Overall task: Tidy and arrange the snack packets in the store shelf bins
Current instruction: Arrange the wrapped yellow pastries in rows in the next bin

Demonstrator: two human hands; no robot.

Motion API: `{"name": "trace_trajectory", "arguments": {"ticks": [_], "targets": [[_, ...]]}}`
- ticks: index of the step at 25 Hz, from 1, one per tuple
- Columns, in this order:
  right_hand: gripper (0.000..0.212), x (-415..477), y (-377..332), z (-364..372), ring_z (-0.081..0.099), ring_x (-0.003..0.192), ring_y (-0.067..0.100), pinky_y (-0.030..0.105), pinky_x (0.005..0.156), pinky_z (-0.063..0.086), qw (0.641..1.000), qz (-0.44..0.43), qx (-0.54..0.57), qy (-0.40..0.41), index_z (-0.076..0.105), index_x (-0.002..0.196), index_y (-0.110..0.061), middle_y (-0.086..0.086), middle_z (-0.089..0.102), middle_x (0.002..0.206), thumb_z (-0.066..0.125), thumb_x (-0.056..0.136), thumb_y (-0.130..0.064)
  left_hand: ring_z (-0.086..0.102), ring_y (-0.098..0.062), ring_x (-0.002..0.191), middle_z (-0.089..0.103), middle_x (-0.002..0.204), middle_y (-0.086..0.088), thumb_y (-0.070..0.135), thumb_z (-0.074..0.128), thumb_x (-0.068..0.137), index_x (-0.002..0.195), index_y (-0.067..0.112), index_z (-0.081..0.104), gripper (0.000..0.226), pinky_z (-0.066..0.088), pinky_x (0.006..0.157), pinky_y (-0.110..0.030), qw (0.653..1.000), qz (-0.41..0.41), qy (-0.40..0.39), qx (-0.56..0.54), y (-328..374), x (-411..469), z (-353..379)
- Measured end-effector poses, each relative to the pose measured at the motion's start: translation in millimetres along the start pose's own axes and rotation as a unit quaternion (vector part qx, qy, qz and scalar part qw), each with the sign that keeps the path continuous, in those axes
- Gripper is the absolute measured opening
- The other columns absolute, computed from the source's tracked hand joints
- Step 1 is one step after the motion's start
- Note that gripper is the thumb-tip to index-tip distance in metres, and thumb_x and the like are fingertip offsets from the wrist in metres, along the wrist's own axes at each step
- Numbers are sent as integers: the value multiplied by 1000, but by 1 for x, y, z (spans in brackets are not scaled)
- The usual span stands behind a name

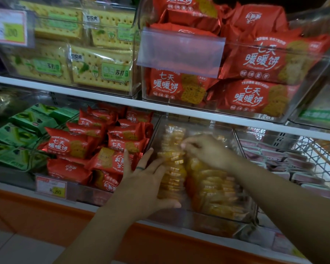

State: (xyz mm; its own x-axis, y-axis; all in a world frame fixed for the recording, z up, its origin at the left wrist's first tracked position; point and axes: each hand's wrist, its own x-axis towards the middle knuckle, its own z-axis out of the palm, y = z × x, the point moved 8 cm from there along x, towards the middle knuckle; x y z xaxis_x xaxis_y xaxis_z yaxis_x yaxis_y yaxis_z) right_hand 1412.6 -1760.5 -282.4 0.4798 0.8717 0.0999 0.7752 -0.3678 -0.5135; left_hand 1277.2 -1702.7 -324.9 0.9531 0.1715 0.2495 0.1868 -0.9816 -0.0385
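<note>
A clear plastic bin (198, 128) on the lower shelf holds two rows of small yellow-orange snack packets (215, 189) standing on edge. My left hand (147, 180) lies against the left row with its fingers spread and straight and the thumb along the bin's front. My right hand (208, 149) reaches into the bin from the right, and its fingertips pinch the top of a packet at the middle of the rows.
Left of the bin lie loose red biscuit packets (103, 145) and green packets (23, 134). A price tag (51, 186) hangs at the shelf front. Pinkish packets (286, 161) and a wire basket (316, 149) sit to the right. The upper shelf carries bins of yellow crackers (99, 73) and large red packs (255, 79).
</note>
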Motion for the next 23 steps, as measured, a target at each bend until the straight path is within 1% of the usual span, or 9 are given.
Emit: {"name": "trace_trajectory", "arguments": {"ticks": [1,3,5,8,11,15,18,20,23], "targets": [[17,2,6,-10,61,89,11,21,78,43,998,2,-45,33,69,99,-14,0,69,100,59,90,-24,40,-27,133,56,132,7,89,21,66,116,28,61,88,5,100,-67,1000,-1,1,-1,0,0,1],[14,4,16,-4,60,88,11,22,76,43,993,26,-112,9,68,94,-18,-4,66,93,69,82,-25,47,-29,128,59,127,6,88,23,66,112,28,63,85,9,99,-66,1000,8,25,3,0,1,2],[10,7,20,10,61,90,12,24,79,46,991,37,-125,-35,68,88,-22,-8,60,87,72,78,-25,47,-29,128,60,127,6,88,22,66,111,28,64,86,10,99,-64,999,8,34,15,1,2,3],[15,7,8,11,47,97,7,27,91,42,985,-4,-170,-17,71,92,-28,-9,49,97,71,76,-29,46,-28,129,59,126,7,87,21,67,112,28,64,86,10,99,-64,999,6,46,13,0,2,4],[18,9,-7,19,47,104,13,28,86,39,964,-52,-259,-26,69,98,-30,-5,51,104,67,81,-32,39,-27,131,59,126,7,87,22,67,112,28,62,84,8,100,-64,999,5,47,5,-2,2,7],[5,17,-12,20,59,81,9,23,69,43,975,-65,-206,-56,69,87,-21,-8,63,87,66,84,-24,34,-24,132,58,127,7,88,10,72,114,30,61,88,6,101,-64,999,-10,38,-1,-4,0,10],[9,15,-11,1,61,56,4,23,59,47,995,-33,-91,10,61,85,-14,-5,66,71,56,91,-19,31,-24,132,57,128,5,87,8,73,114,30,61,89,6,100,-65,999,-7,33,1,-4,0,9],[9,11,-12,2,64,54,2,25,59,50,999,-24,-32,25,57,85,-15,-7,63,65,53,93,-19,29,-25,132,56,130,2,86,7,73,114,30,61,88,4,101,-64,999,-7,34,-2,-4,1,8],[12,4,-11,32,62,61,8,26,60,49,996,-27,-64,-58,58,82,-18,-9,60,65,53,92,-15,28,-26,133,52,136,0,86,7,73,113,31,61,87,3,100,-64,999,-2,40,-6,-2,2,9]]}}
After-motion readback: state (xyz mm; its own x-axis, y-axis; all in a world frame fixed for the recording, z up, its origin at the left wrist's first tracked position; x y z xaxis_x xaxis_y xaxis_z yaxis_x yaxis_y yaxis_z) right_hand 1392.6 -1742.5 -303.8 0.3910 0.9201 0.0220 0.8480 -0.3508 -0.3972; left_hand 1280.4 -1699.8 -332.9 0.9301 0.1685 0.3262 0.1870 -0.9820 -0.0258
